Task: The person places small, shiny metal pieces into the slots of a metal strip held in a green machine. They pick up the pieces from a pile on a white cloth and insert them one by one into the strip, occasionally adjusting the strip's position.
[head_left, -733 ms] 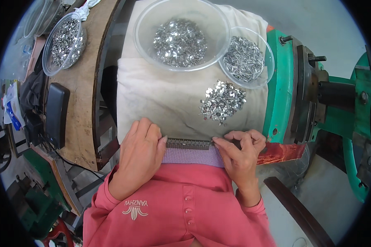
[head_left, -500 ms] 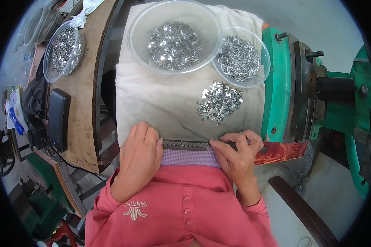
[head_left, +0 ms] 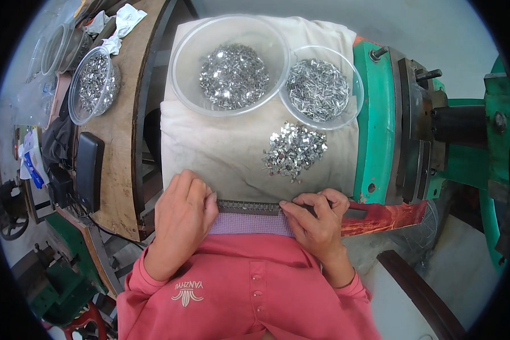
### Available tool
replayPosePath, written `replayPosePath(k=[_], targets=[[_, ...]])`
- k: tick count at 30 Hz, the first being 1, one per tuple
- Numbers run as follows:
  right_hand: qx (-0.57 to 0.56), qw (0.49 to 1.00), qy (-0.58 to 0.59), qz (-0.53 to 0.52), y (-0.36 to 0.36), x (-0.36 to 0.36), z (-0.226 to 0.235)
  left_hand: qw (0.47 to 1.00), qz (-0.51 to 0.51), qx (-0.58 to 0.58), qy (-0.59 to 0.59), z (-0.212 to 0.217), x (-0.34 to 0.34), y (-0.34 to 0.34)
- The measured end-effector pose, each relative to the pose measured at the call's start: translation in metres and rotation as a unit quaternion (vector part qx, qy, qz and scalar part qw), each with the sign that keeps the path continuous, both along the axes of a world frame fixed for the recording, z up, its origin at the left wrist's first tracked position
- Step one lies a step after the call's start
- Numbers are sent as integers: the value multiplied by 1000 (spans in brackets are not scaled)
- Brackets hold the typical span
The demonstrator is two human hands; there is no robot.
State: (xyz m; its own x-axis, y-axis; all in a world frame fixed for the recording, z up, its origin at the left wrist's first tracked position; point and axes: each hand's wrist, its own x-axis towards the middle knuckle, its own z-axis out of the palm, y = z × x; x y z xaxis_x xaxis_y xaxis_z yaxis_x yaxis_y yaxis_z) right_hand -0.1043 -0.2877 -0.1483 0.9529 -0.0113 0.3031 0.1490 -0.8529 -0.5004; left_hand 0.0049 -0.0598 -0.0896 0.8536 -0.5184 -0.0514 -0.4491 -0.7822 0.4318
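The left hand is lying flat, fingers together, on one end of a toothed strip. The right hand is curling onto the other end, apparently pinching it, near loose metal bits on the cloth.

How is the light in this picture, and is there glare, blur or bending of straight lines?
Head view: soft, even daylight with faint shadows; the small metal pieces in the large clear bowl and the loose pile glint brightly; the green machine and wooden bench edge bow from fisheye; both hands, left hand and right hand, look sharp.
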Motion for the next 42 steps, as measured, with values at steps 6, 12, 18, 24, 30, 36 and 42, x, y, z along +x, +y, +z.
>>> replayPosePath(k=[6, 12, 18, 24, 30, 36, 42], targets=[[16, 1000, -5, -13, 0, 2, 1, 990, -80, -89, -77, 34, 33, -39], [31, 999, -7, -19, -1, 3, 1, 950, -157, -177, -203, 33, 78, -109], [26, 999, -32, -35, -2, 3, -2, 932, -206, -105, -279, 4, 112, -144], [17, 999, -23, -41, 0, 3, 0, 938, -200, -162, -234, 13, 96, -109], [29, 998, -7, -47, 0, 6, 2, 955, -112, -238, -135, 12, 59, -33], [61, 997, 8, -55, -2, 1, 7, 962, 72, -259, -55, -18, 13, 27], [35, 998, 31, -53, 8, -7, 12, 951, 138, -278, 6, -49, -19, 44]])
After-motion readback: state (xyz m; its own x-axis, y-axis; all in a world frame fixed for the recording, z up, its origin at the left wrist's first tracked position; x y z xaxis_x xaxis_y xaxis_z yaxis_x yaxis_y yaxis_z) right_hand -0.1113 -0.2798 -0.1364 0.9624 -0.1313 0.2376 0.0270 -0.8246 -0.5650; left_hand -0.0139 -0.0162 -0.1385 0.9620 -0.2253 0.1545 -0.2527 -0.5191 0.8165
